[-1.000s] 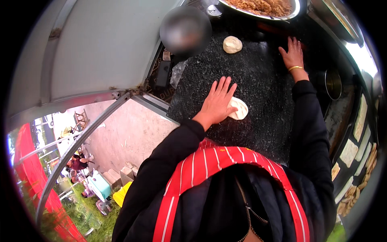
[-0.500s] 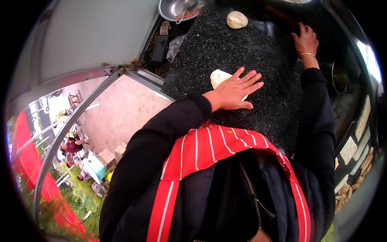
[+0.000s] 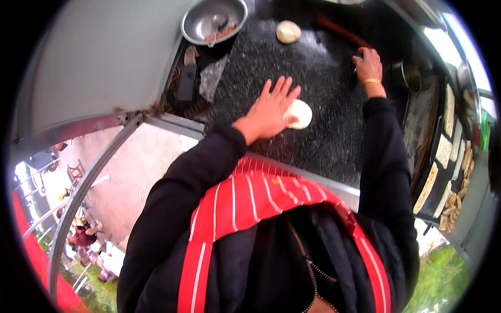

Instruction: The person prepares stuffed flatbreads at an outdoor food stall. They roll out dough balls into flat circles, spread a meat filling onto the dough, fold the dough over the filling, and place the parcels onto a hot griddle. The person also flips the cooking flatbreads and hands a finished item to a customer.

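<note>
A pale, rounded piece of dough (image 3: 301,115) lies on the black speckled worktop (image 3: 250,68). My left hand (image 3: 271,110) is open, fingers spread, with its thumb side over the left part of this dough. Farther back sits a second, round lump of dough (image 3: 288,32), untouched. My right hand (image 3: 369,70) is at the worktop's right side with its fingers curled. Something small and bright shows by its thumb, too small to name. Just beyond that hand, a brown rolling pin (image 3: 342,31) lies slantwise.
A metal bowl (image 3: 191,26) with a ladle (image 3: 216,25) and reddish filling stands at the back left. Beside it are a dark box (image 3: 187,82) and a clear plastic bag (image 3: 211,78). A metal pot (image 3: 411,76) and flat breads (image 3: 443,149) are to the right.
The view has shifted. My left hand has gone from the near dough's right side to its left, and that dough looks rounder. My right hand has curled its fingers more, still near the rolling pin.
</note>
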Demonstrator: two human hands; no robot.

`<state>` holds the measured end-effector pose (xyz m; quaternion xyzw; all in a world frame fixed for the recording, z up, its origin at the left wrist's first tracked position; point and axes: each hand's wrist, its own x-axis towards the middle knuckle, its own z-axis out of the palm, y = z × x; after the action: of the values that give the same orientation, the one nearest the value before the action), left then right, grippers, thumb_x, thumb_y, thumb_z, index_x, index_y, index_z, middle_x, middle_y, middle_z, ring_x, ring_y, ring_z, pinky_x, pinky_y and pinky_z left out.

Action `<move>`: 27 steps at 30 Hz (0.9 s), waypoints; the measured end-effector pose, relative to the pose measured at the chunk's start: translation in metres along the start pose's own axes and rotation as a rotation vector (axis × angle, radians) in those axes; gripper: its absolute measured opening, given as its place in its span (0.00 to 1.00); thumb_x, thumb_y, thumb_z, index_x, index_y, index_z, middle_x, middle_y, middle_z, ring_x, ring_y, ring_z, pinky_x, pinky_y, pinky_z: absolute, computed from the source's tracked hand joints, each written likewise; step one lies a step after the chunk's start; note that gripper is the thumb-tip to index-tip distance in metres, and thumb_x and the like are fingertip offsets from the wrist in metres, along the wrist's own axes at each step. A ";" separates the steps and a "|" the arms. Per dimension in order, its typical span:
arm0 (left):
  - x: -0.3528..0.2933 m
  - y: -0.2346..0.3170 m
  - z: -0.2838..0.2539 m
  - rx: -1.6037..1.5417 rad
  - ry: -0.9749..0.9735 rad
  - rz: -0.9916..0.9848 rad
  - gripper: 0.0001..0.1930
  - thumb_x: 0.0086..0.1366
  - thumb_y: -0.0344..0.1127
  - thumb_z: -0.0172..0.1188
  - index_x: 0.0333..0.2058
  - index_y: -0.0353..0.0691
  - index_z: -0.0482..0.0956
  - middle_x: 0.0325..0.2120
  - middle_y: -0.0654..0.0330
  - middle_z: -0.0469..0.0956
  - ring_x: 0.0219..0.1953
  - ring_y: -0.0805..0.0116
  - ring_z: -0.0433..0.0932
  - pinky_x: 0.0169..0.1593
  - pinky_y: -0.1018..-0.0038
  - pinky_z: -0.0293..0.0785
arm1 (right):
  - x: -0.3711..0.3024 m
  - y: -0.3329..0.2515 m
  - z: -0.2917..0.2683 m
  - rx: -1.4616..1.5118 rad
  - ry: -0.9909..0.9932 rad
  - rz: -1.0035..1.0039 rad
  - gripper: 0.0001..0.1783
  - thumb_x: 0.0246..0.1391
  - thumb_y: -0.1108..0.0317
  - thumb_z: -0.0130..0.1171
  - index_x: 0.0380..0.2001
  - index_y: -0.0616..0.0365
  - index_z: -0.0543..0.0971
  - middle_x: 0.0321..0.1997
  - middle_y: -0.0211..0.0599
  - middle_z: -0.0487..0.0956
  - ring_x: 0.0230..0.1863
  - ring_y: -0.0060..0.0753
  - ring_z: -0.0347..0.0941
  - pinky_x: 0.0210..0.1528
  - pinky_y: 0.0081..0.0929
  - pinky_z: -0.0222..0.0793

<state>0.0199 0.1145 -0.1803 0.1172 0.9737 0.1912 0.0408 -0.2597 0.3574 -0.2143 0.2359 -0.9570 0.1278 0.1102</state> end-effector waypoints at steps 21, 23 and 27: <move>0.000 0.007 0.007 -0.934 -0.152 0.013 0.24 0.76 0.51 0.41 0.67 0.56 0.66 0.73 0.62 0.54 0.77 0.60 0.41 0.75 0.56 0.29 | 0.010 0.017 0.031 0.026 -0.208 0.114 0.27 0.56 0.52 0.62 0.58 0.41 0.74 0.54 0.47 0.76 0.58 0.55 0.70 0.57 0.48 0.68; -0.008 -0.003 -0.020 -0.786 0.206 -0.098 0.27 0.77 0.47 0.41 0.69 0.43 0.61 0.72 0.57 0.54 0.76 0.55 0.42 0.75 0.57 0.34 | -0.036 0.012 0.031 0.231 -0.174 0.148 0.22 0.55 0.56 0.63 0.53 0.46 0.78 0.50 0.46 0.77 0.55 0.54 0.71 0.56 0.45 0.68; -0.023 0.002 -0.050 -0.194 0.400 -0.138 0.31 0.74 0.51 0.46 0.69 0.42 0.61 0.71 0.54 0.57 0.75 0.53 0.46 0.74 0.54 0.37 | -0.141 -0.073 -0.040 0.411 -0.177 0.030 0.22 0.50 0.63 0.67 0.51 0.45 0.80 0.44 0.40 0.76 0.49 0.48 0.70 0.54 0.40 0.68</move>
<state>0.0369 0.0928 -0.1327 0.0055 0.9451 0.3001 -0.1291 -0.0963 0.3662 -0.2011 0.2496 -0.9201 0.3005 -0.0267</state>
